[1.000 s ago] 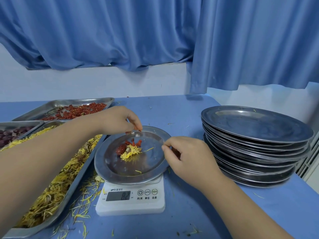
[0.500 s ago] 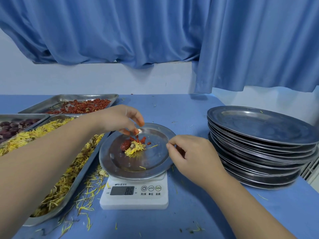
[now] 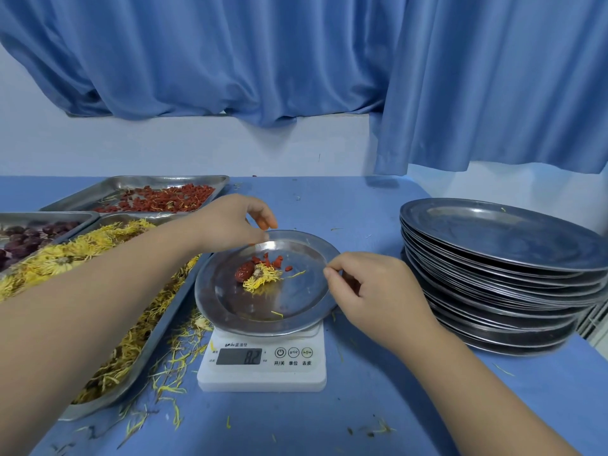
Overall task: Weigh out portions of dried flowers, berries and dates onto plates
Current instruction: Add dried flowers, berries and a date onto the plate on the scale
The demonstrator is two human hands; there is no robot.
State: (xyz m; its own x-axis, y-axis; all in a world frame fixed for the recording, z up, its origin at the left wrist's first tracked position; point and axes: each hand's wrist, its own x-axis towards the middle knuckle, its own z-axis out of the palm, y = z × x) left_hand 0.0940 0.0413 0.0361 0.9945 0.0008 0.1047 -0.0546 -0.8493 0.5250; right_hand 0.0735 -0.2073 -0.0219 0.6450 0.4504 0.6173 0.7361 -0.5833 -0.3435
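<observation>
A: Checked the hands?
B: Pinching plate (image 3: 296,311) rim at 3 o'clock with right hand (image 3: 371,291); touching it at 11 with left hand (image 3: 233,222), grip unclear.
A: Seen the portion (image 3: 261,276)?
B: Mid-plate, atop scale (image 3: 263,373).
A: Risk?
B: Likely tilting on uneven lift, spilling berries (image 3: 278,261).

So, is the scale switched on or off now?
On: the display on the scale shows digits, about 8.2, with the plate resting on top.
</observation>
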